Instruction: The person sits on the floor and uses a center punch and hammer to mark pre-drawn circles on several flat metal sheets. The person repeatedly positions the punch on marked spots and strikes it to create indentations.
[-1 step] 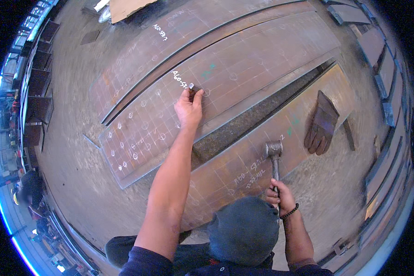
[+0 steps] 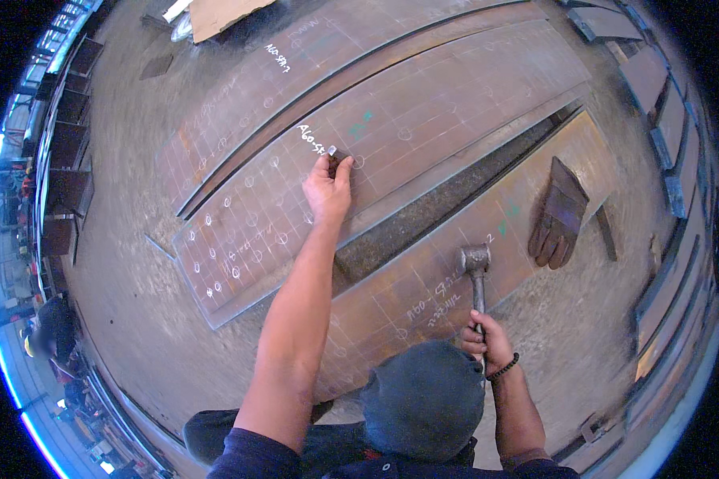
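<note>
A short, dark metal block (image 2: 339, 152) with a bright end is over the middle plate (image 2: 455, 80), left of centre and nearer the far long edge. The left hand (image 2: 327, 191) has it pinched between thumb and fingers; whether it touches the steel is hidden. It looks stiff and heavy for its size, hardly fragile, perhaps slick if oily, and best taken by its sides. The right hand (image 2: 491, 343) is wrapped around the handle of a hammer (image 2: 475, 257), whose head is over the near plate (image 2: 399, 295); contact there is unclear. The hammer seems head-heavy and rigid, suited to a firm grip on its handle. A dark glove (image 2: 559, 211), probably soft and light, lies towards the near plate's right end. Beyond is a far plate (image 2: 240, 104).
</note>
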